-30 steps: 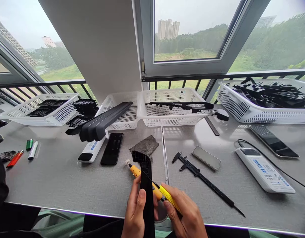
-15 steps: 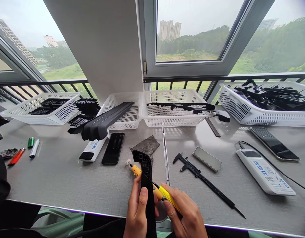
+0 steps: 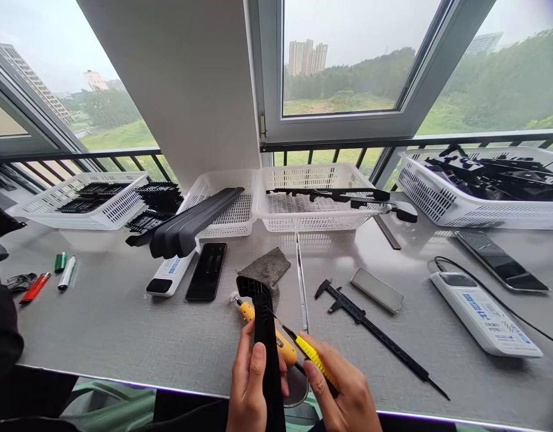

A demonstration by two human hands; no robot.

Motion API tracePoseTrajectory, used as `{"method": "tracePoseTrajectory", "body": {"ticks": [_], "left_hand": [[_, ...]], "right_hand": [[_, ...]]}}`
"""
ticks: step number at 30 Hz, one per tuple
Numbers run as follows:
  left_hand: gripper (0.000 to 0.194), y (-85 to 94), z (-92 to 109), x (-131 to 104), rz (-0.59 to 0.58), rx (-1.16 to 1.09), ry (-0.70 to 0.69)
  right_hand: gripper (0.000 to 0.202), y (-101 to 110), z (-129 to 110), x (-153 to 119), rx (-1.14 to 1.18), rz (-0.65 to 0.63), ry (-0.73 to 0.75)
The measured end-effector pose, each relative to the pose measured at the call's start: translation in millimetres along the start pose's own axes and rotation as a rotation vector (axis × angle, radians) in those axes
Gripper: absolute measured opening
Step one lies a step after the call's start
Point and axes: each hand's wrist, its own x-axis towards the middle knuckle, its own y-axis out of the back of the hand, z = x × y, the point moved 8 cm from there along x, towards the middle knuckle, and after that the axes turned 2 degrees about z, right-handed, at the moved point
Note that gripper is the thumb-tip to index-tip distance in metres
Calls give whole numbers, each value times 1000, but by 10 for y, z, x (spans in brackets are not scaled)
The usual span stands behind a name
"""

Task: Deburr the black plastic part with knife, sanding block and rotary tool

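My left hand (image 3: 254,384) is wrapped round a long black plastic part (image 3: 268,360), whose curved hollow end points away from me. In my right hand (image 3: 343,384) is a yellow-handled knife (image 3: 315,359), its thin dark blade reaching toward the part's right edge. Whether the blade touches the part cannot be made out. Behind the part an orange rotary tool (image 3: 283,345) lies on the table, partly hidden. A grey cloth (image 3: 270,267) rests just beyond the part's far end.
Calipers (image 3: 375,330) and a small silvery case (image 3: 378,290) lie right. White baskets (image 3: 312,223) line the back. Left are a phone (image 3: 206,271), a white device (image 3: 171,277) and stacked black parts (image 3: 186,231). A person's dark sleeve (image 3: 4,330) shows far left.
My right hand and the knife have shifted slightly right and down, the blade farther from the part. My left hand keeps its hold. The sleeve at far left has moved a little.
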Motion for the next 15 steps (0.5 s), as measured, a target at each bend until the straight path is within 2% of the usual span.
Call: {"method": "tracePoseTrajectory", "body": {"ticks": [7, 15], "left_hand": [[57, -46, 14, 37, -95, -48, 31], [43, -38, 52, 12, -54, -54, 44]], "right_hand": [[37, -35, -10, -28, -51, -8, 47], [39, -42, -36, -11, -65, -30, 46]]}}
